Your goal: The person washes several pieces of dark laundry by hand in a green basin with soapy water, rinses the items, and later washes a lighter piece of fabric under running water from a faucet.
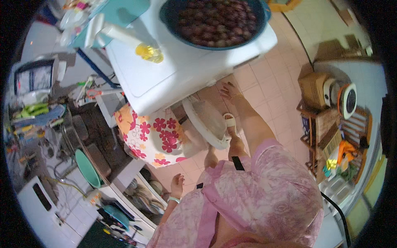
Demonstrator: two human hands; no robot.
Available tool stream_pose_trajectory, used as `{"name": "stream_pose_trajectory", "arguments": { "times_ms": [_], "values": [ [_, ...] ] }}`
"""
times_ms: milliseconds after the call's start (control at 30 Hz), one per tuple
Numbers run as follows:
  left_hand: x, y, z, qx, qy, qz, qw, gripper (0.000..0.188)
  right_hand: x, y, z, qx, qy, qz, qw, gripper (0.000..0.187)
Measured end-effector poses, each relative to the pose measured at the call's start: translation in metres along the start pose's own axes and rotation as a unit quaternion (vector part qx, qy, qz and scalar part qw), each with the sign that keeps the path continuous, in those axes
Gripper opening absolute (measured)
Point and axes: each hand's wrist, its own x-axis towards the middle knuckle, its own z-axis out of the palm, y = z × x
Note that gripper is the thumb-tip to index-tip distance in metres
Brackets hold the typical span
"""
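Observation:
My right hand (229, 91) is stretched forward over the tiled floor, fingers spread and holding nothing, close to the front edge of a white boxy appliance (182, 74). Lower left, my left hand (178, 184) hangs beside my pink robe with loosely bent fingers and nothing visible in it. Between my arms is a pale, white-rimmed tub-like thing (206, 122), tilted in front of my legs; what holds it up is hidden. Beside it hangs a floral cloth (151, 138). On the appliance stands a large blue basin (215, 46) filled with dark red round fruit (219, 20).
A bottle with yellow contents (149, 53) is on the appliance, left of the basin. A counter with a green bowl (88, 167) and sink runs along the left. At right are a cardboard box (313, 89) and a wooden rack (306, 124). A sandal (230, 120) shows below my right arm.

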Motion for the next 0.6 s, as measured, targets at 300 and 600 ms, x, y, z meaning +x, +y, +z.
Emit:
{"name": "stream_pose_trajectory", "arguments": {
  "times_ms": [300, 600],
  "values": [
    [-0.063, -0.046, 0.060, 0.084, 0.109, -0.047, 0.989, 0.030, -0.121, 0.017, -0.024, -0.618, -0.088, -0.313, 0.716, 0.017],
    [-0.046, -0.097, 0.070, 0.017, 0.126, -0.013, 0.992, 0.033, -0.168, 0.072, 0.027, -0.803, -0.366, -0.308, 0.354, 0.030]
  ]
}}
